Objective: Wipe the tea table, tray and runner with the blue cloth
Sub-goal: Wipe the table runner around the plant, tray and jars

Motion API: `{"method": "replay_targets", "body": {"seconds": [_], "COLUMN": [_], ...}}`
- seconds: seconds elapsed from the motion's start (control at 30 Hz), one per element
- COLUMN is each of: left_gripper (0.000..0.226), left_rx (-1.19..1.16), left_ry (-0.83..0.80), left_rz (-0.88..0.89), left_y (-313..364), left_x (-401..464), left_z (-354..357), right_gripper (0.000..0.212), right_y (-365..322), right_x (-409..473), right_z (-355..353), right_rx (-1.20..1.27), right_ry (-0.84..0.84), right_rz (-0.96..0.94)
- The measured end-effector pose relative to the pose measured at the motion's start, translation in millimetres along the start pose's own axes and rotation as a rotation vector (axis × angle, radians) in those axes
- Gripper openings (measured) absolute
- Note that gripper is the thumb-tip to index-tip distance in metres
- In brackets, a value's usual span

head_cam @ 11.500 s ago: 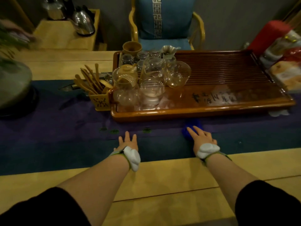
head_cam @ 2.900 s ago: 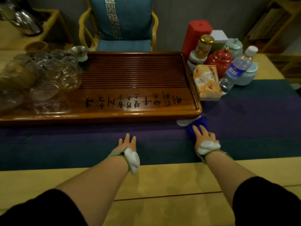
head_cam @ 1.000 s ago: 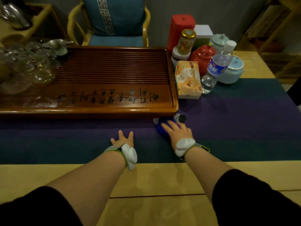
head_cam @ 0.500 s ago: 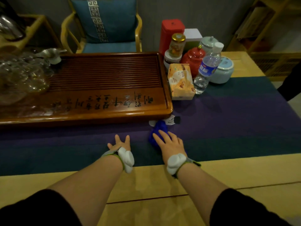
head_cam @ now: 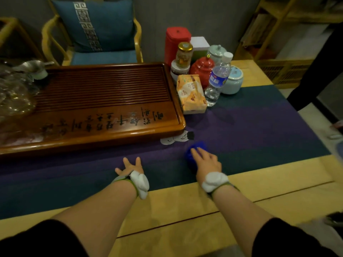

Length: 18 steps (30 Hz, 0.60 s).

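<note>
The right hand (head_cam: 207,162) presses flat, fingers straight, on the bunched blue cloth (head_cam: 194,149), which lies on the runner (head_cam: 250,130) just off the tray (head_cam: 111,123) corner, likely to rub it; the left hand (head_cam: 130,166) rests spread and empty on the runner, probably pinning it flat.

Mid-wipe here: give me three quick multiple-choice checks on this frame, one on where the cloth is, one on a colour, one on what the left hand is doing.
1. The blue cloth lies:
A on the runner
B in the tray
C on the chair

2. The jar behind the bottle is:
A green
B red
C black

3. The left hand:
A grips a cup
B pinches the cloth
C rests flat, holding nothing

Key:
1 A: the right hand presses it on the runner, near the tray's corner.
2 B: its body and lid are red.
3 C: its fingers are spread on the runner.
</note>
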<state>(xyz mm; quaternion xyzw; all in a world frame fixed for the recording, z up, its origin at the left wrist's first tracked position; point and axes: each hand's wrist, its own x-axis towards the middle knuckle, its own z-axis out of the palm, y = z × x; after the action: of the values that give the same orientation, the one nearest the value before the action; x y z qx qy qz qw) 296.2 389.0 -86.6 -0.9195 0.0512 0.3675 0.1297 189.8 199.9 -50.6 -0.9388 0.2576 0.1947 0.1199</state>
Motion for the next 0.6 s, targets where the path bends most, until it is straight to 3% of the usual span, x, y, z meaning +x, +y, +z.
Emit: {"method": "replay_targets", "body": {"seconds": [0.1,0.17,0.4,0.5,0.6], "left_gripper": [0.066,0.065,0.06,0.061,0.06], "left_rx": [-0.02,-0.025,-0.033,-0.039,0.002], "left_ry": [-0.016,-0.022,-0.034,-0.038,-0.01], "left_rz": [0.004,0.006,0.045,0.062,0.049], "left_y": [2,-1,-4,-5,-6], "left_x": [2,2,-2,-6,-5], "left_z": [3,1,-2,-3,-5], "right_gripper": [0.08,0.079,0.095,0.086,0.079], "right_y": [-32,-30,46,55,32], "right_x": [-10,-8,-21,-21,-10], "right_z": [32,40,4,-9,-9], "right_rx": [-0.055,-0.077,-0.061,0.008,0.024], "right_ry": [-0.052,-0.088,-0.162,-0.174,-0.047], "right_rz": [-0.222,-0.235,0.13,0.194,0.158]}}
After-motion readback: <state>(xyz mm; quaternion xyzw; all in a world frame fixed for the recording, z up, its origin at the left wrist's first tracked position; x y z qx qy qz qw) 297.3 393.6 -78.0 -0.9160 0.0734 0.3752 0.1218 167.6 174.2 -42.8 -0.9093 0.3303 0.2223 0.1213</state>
